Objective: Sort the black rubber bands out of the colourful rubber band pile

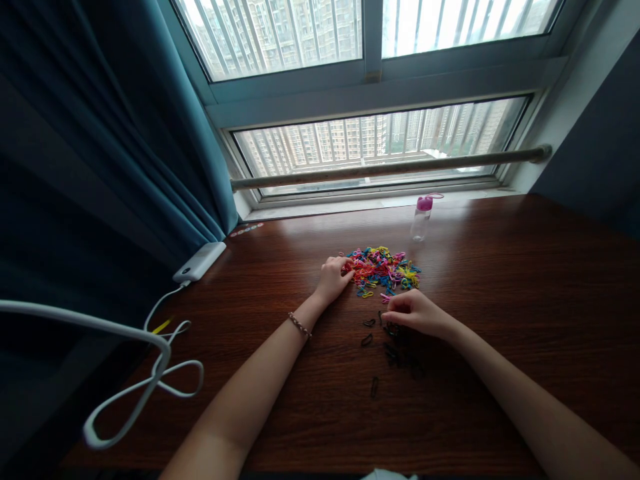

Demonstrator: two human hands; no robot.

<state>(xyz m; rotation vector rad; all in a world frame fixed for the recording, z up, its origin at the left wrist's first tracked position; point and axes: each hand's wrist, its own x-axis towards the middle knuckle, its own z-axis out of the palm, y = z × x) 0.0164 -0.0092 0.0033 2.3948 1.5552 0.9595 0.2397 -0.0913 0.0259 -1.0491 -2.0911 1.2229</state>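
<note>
A pile of small coloured rubber bands [383, 270] lies on the dark wooden table [500, 300]. My left hand [333, 279] rests at the pile's left edge, fingers curled onto the bands there. My right hand [415, 312] sits just below the pile, fingers pinched together over a few dark bands [393, 329]. Several more dark bands [395, 357] lie scattered on the table near my right wrist, one further down [374, 387]. A bead bracelet [299, 325] is on my left wrist.
A small clear bottle with a pink cap [421, 218] stands behind the pile near the window sill. A white power bank [199, 261] with a white cable [150, 373] lies at the left by the blue curtain [125, 133].
</note>
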